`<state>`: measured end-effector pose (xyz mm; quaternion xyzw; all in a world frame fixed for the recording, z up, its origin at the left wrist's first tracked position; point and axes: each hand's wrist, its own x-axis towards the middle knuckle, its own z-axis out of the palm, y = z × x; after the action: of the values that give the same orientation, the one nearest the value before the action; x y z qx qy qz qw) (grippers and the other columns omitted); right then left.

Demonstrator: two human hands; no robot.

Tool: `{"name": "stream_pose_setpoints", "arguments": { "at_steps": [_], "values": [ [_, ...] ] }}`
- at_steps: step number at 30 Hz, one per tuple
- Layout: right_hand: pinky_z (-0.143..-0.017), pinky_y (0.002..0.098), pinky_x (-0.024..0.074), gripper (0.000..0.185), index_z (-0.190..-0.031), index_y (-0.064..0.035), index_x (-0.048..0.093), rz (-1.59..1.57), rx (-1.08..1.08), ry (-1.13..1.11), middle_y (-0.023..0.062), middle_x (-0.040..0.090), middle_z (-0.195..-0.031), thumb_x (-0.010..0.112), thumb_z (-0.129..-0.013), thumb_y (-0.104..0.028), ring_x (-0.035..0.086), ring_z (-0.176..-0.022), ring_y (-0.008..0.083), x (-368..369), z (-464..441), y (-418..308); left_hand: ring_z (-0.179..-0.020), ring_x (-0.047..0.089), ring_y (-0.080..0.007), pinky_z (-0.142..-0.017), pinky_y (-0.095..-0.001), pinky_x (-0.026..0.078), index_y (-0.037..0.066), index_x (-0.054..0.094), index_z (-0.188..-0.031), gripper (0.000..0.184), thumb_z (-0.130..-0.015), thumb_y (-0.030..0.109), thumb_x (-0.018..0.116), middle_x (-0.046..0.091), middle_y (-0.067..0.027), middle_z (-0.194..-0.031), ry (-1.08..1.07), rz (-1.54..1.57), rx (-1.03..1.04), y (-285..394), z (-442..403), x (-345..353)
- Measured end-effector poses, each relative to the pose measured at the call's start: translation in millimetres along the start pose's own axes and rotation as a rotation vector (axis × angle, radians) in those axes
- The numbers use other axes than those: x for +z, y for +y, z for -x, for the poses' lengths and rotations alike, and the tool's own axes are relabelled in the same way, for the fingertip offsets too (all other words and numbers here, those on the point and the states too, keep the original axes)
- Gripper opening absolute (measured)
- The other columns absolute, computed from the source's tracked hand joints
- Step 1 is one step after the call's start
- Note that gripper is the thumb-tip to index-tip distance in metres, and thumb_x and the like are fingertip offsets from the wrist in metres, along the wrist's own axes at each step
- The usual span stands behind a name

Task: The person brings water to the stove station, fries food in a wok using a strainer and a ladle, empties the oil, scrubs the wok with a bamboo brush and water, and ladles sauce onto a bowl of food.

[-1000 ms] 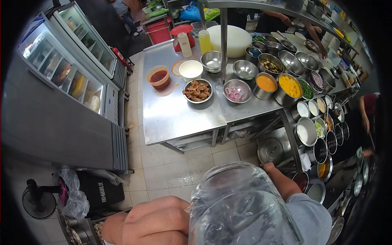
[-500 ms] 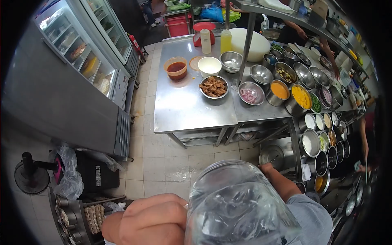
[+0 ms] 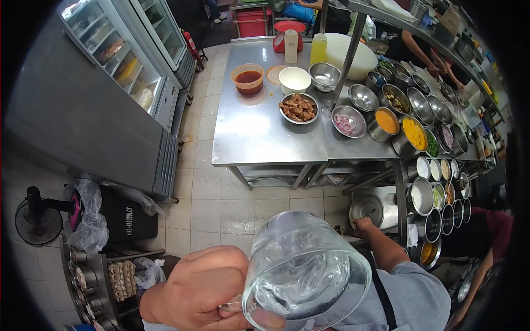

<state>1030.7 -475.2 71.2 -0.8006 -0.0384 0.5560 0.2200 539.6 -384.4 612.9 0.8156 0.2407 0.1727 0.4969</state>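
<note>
Jug (image 3: pixel 298 234) swings round on your side of bench (image 3: pixel 265 140), rim entering view: mouth readable now. Left hand (image 3: pixel 212 287) clasps handle (image 3: pixel 235 305), short of bench; right hand (image 3: pixel 363 225) meets metal pot (image 3: pixel 361 203) below bench's right end, grip unclear.

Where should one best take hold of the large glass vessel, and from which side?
Probably by what looks like its side handle, coming from the person's left, where the left hand grips. The glass vessel has a wide, round, smooth-looking wall, harder to close fingers around; the handle projects sideways.
</note>
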Motion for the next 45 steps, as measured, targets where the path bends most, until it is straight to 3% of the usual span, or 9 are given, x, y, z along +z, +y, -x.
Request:
{"name": "stream_pose_setpoints", "arguments": {
  "at_steps": [13,15,18,22,25,27,30,40,45],
  "values": [
    [-0.067,0.0416,0.0543,0.030,-0.099,0.0070,0.060,0.190,-0.028,0.040,0.0155,0.061,-0.098,0.063,-0.083,-0.018,0.060,-0.090,0.0281,15,61,-18,-0.075,0.065,-0.0249,-0.063,-0.0340,0.052,-0.006,0.061,-0.096,0.043,-0.066,0.018,0.081,0.063,-0.0171,-0.086,0.084,0.066,0.198,-10,-5,4],
    [-0.067,0.0419,0.0541,0.031,-0.099,0.0070,0.061,0.236,-0.053,0.048,0.0154,0.062,-0.098,0.064,-0.082,-0.019,0.061,-0.089,0.0289,11,46,-5,-0.052,0.053,-0.0237,-0.055,-0.0339,0.051,-0.001,0.047,-0.059,0.016,-0.059,0.006,0.061,0.049,-0.0111,-0.061,0.162,-0.101,0.224,12,-22,-2],
    [-0.067,0.0428,0.0538,0.031,-0.102,0.0040,0.061,0.243,-0.044,0.071,0.0148,0.062,-0.104,0.065,-0.081,-0.019,0.061,-0.092,0.0299,12,61,-6,-0.089,0.065,-0.0296,-0.076,-0.0342,0.054,0.013,0.067,-0.105,0.031,-0.075,0.017,0.071,0.064,-0.0173,-0.099,0.142,0.089,0.268,-8,-14,12],
    [-0.072,0.0470,0.0519,0.037,-0.105,0.0049,0.059,0.239,-0.033,0.083,0.0194,0.058,-0.109,0.068,-0.079,-0.020,0.059,-0.093,0.0313,-2,30,17,-0.086,0.065,-0.0250,-0.073,-0.0322,0.054,0.012,0.069,-0.099,0.026,-0.074,0.016,0.072,0.065,-0.0155,-0.098,0.117,0.109,0.138,2,-24,9],
    [-0.079,0.0461,0.0501,0.042,-0.107,0.0054,0.058,0.956,-0.368,-0.164,0.0183,0.058,-0.112,0.069,-0.078,-0.023,0.058,-0.100,0.0304,-11,-1,35,-0.083,0.066,-0.0230,-0.070,-0.0310,0.054,0.006,0.069,-0.096,0.025,-0.073,0.016,0.072,0.065,-0.0160,-0.096,0.098,-0.044,0.186,5,-31,6],
    [-0.060,0.0349,0.0512,0.026,-0.080,0.0026,0.066,0.341,-0.046,0.130,0.0113,0.062,-0.071,0.068,-0.077,-0.023,0.059,-0.062,0.0195,2,36,17,-0.082,0.066,-0.0231,-0.070,-0.0310,0.054,0.003,0.068,-0.094,0.025,-0.073,0.016,0.073,0.065,-0.0164,-0.096,0.095,-0.011,0.310,3,-34,8],
    [-0.056,0.0364,0.0490,0.028,-0.071,0.0030,0.065,0.511,-0.167,0.140,0.0110,0.059,-0.061,0.065,-0.078,-0.024,0.056,-0.053,0.0200,5,80,-7,-0.083,0.066,-0.0245,-0.071,-0.0315,0.054,0.004,0.068,-0.094,0.027,-0.072,0.018,0.073,0.065,-0.0169,-0.096,0.107,0.040,0.337,1,-36,9],
    [-0.064,0.0348,0.0504,0.033,-0.077,0.0040,0.065,0.833,-0.283,0.094,0.0156,0.063,-0.068,0.061,-0.079,-0.029,0.063,-0.061,0.0217,-1,64,0,-0.086,0.065,-0.0255,-0.073,-0.0328,0.054,0.004,0.068,-0.096,0.024,-0.076,0.015,0.070,0.063,-0.0183,-0.101,0.043,0.032,0.358,5,-42,9],
    [-0.079,0.0354,0.0483,0.036,-0.090,-0.0020,0.067,0.833,-0.273,0.117,0.0167,0.065,-0.095,0.055,-0.081,-0.034,0.064,-0.089,0.0266,-1,38,24,-0.080,0.062,-0.0256,-0.069,-0.0337,0.052,0.007,0.063,-0.094,0.025,-0.073,0.016,0.070,0.060,-0.0165,-0.095,0.053,0.060,0.349,4,-42,8]
  ]
}}
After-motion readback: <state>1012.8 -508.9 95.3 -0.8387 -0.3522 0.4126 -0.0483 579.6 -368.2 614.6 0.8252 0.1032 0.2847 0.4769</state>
